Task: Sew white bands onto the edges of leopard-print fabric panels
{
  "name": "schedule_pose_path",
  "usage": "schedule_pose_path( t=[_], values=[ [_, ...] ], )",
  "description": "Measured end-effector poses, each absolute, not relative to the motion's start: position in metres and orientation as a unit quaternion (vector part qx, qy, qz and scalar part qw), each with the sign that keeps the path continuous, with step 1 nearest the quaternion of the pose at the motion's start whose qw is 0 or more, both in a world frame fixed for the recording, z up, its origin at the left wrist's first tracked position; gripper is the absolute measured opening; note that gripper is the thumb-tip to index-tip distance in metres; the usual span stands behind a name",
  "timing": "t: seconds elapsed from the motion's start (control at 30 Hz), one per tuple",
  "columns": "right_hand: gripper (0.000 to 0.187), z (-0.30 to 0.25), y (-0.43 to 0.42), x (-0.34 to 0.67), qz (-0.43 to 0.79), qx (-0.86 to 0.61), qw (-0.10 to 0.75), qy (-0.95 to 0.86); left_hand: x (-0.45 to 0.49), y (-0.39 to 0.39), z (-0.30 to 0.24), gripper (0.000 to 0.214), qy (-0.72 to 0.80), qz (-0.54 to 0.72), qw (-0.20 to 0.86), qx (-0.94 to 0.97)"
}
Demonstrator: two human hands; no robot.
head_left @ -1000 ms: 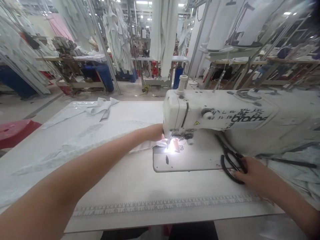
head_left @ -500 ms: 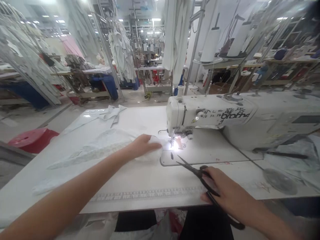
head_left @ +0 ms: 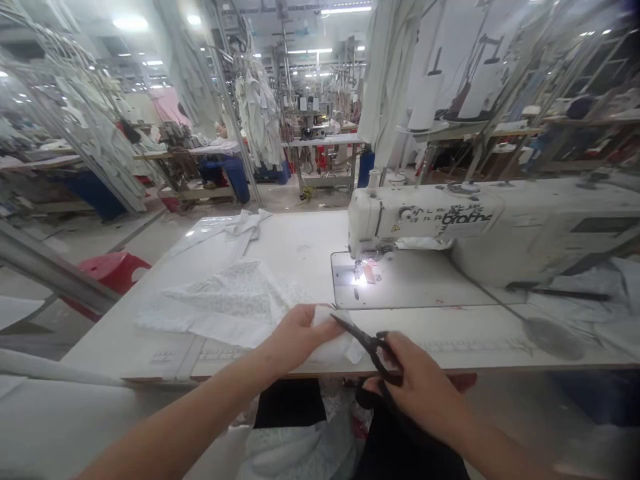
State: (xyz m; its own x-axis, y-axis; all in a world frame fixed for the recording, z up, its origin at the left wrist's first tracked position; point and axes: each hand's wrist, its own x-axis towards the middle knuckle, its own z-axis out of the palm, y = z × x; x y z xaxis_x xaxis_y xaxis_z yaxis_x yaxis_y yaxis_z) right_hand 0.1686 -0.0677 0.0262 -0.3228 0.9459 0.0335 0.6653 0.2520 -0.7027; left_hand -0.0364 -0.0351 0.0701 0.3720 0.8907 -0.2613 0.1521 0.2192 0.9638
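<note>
My left hand (head_left: 295, 337) pinches the near edge of a white lace fabric piece (head_left: 225, 303) at the front edge of the sewing table (head_left: 290, 243). My right hand (head_left: 425, 387) grips black scissors (head_left: 373, 347), blades pointing left and touching the fabric corner by my left fingers. The white sewing machine (head_left: 450, 223) stands behind, its needle light on over the plate (head_left: 365, 277).
A strip of white cloth (head_left: 240, 223) lies at the table's far left. A red stool (head_left: 115, 270) stands left of the table. Pale fabric (head_left: 600, 293) is heaped at the right under a dark rod. Hanging garments and other work tables fill the background.
My left hand pulled the fabric away from the needle toward the front edge. My right hand picked up the scissors from beside the machine and brought them to the fabric.
</note>
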Motion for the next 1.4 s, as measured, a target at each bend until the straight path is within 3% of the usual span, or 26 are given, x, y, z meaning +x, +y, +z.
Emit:
schedule_pose_path(
  t=[0.17,0.4,0.6,0.87,1.1,1.4],
  values=[
    [0.027,0.002,-0.082,0.189,0.360,-0.548,0.254,-0.711,-0.024,-0.037,0.059,0.028,0.477,0.322,0.576,0.580],
    [0.027,0.024,-0.074,0.215,0.256,-0.578,0.224,-0.742,-0.021,-0.030,0.042,0.014,0.446,0.379,0.465,0.663],
    [0.030,0.039,-0.057,0.222,0.200,-0.556,0.196,-0.782,-0.022,-0.030,0.041,0.027,0.463,0.379,0.527,0.603],
    [0.018,0.048,-0.045,0.198,0.248,-0.508,0.261,-0.782,-0.018,-0.028,0.037,0.026,0.497,0.319,0.530,0.608],
    [0.032,0.051,-0.045,0.213,0.204,-0.516,0.145,-0.819,-0.027,-0.029,0.041,0.033,0.502,0.251,0.571,0.599],
    [0.045,0.055,-0.043,0.216,0.138,-0.508,0.078,-0.847,-0.023,-0.027,0.035,0.028,0.510,0.214,0.593,0.585]
  ],
)
